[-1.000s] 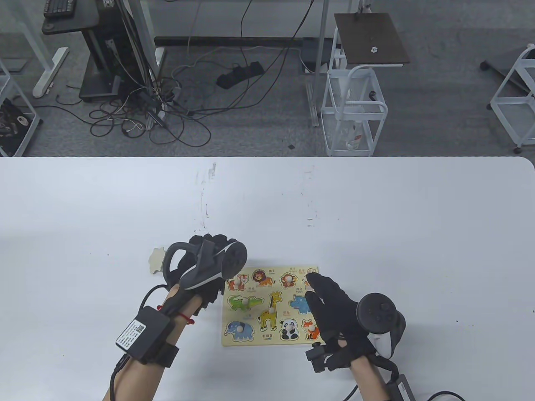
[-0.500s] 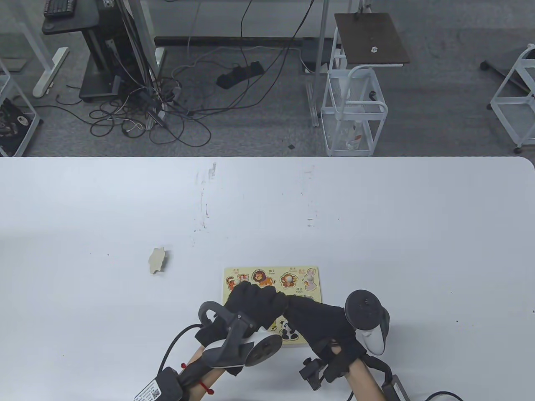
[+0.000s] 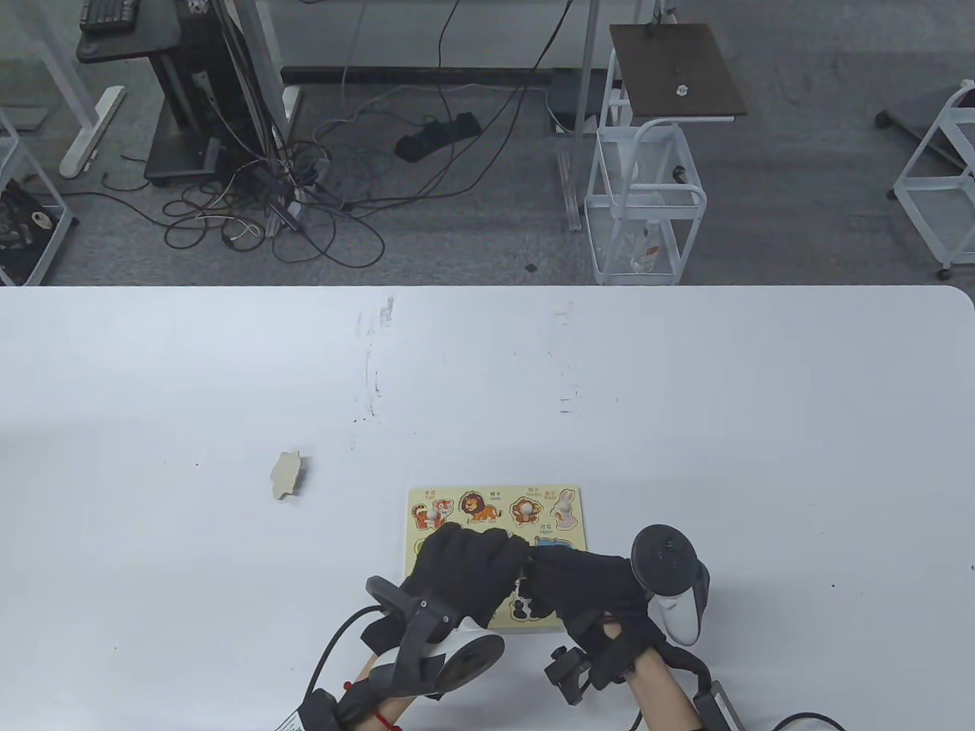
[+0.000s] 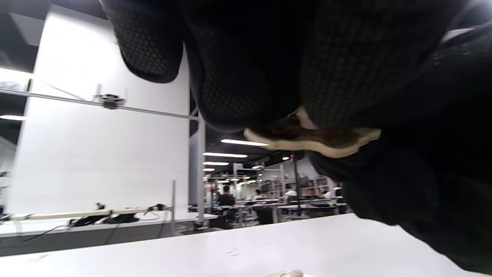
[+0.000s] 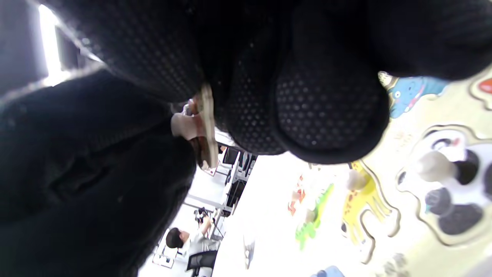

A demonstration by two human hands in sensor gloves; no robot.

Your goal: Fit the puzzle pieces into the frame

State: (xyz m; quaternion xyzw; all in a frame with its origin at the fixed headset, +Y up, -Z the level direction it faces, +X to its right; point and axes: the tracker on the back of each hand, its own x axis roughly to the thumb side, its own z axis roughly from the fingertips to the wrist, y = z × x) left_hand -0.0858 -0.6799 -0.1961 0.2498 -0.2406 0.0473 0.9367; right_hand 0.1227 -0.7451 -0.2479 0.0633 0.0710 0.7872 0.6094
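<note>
Both gloved hands meet over the near half of the puzzle frame (image 3: 495,525), which lies flat on the white table (image 3: 685,396) at its near centre. The left hand (image 3: 461,571) and the right hand (image 3: 583,582) touch at the fingertips above the frame's middle, hiding the lower rows. In the left wrist view a flat wooden puzzle piece (image 4: 313,140) with a peg is held between gloved fingers (image 4: 246,77), lifted clear of the table; the right wrist view shows the same piece edge-on (image 5: 205,127), gripped among gloved fingers (image 5: 326,115) of both hands. Which animal it shows cannot be told. In the frame's far row sit a tiger (image 3: 428,514), a lion (image 3: 480,508), a monkey (image 3: 524,510) and a rabbit (image 3: 564,512); a hippo (image 3: 552,542) shows just nearer. A loose piece (image 3: 286,474) lies face-down on the table, well apart to the left of the frame.
</note>
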